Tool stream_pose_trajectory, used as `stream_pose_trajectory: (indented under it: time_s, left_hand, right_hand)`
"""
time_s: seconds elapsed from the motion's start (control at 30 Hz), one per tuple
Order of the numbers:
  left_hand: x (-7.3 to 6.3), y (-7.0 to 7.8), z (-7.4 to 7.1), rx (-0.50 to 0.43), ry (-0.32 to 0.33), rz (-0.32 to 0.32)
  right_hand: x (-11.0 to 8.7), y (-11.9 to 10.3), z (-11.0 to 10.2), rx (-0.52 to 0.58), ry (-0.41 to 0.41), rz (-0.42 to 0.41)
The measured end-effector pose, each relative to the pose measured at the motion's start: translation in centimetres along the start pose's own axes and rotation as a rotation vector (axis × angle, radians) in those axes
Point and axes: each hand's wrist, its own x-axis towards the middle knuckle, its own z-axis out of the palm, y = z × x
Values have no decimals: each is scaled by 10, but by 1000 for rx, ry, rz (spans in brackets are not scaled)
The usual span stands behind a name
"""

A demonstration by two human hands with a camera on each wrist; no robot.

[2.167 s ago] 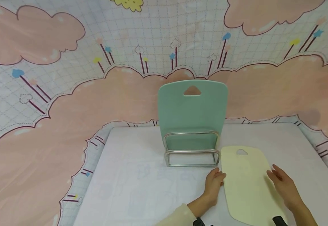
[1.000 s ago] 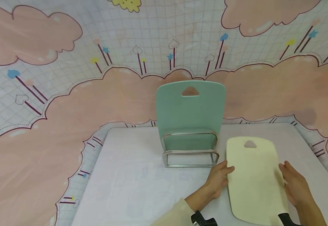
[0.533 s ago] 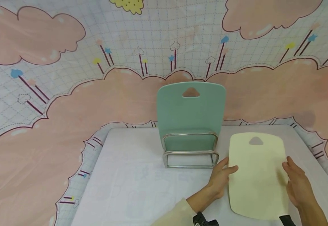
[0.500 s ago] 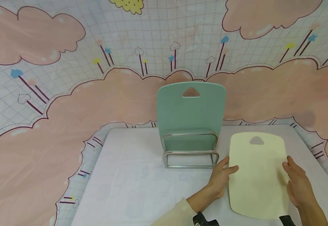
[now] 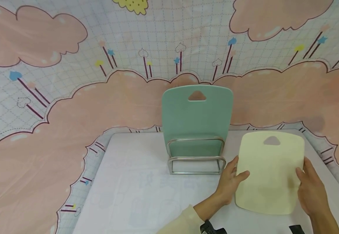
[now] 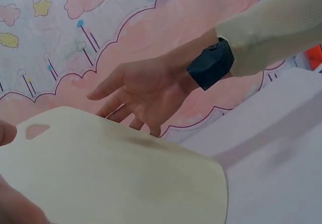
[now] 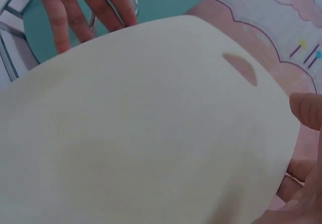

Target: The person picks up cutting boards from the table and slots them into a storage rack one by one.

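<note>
Both hands hold a cream-yellow cutting board (image 5: 270, 175) to the right of the rack, its handle hole at the top and its face tilted up toward the head camera. My left hand (image 5: 229, 182) grips the left edge, thumb on the front face and fingers behind. At the opposite edge my right hand (image 5: 312, 188) has its thumb at the front and its fingers running behind the board. The right wrist view shows that right hand (image 7: 308, 183) close by, its back fingers partly hidden by the board (image 7: 151, 108). In the left wrist view, the far right hand (image 6: 146, 88) reaches behind the board's edge.
A metal wire rack (image 5: 197, 158) stands on the white-covered table (image 5: 140, 195), left of the hands. Upright in its back part is a green cutting board (image 5: 197, 120); the front section between the bars holds nothing. A patterned cloth backdrop (image 5: 122, 104) rises behind the table.
The cream-yellow board has risen from lying low on the table and tilted more upright, shifting up and right. My right hand has come from beside it to grip its edge.
</note>
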Motion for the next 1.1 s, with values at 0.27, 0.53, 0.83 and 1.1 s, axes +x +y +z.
stream_pose_trajectory:
  time_s: [0.27,0.53,0.83,1.1]
  left_hand:
    - [5,1,-5,156,-131,148]
    - [7,-3,-9,191,-170,219]
    - [7,-8,-9,120,-162,282]
    - [11,-8,-8,183,-194,422]
  right_hand:
    - [2,-1,1,256,-151,-220]
    - [1,-9,15,30,-99,-225]
    - [-2,-20,29,-417,164,-211]
    - [-3,-18,35,-208,218,-248]
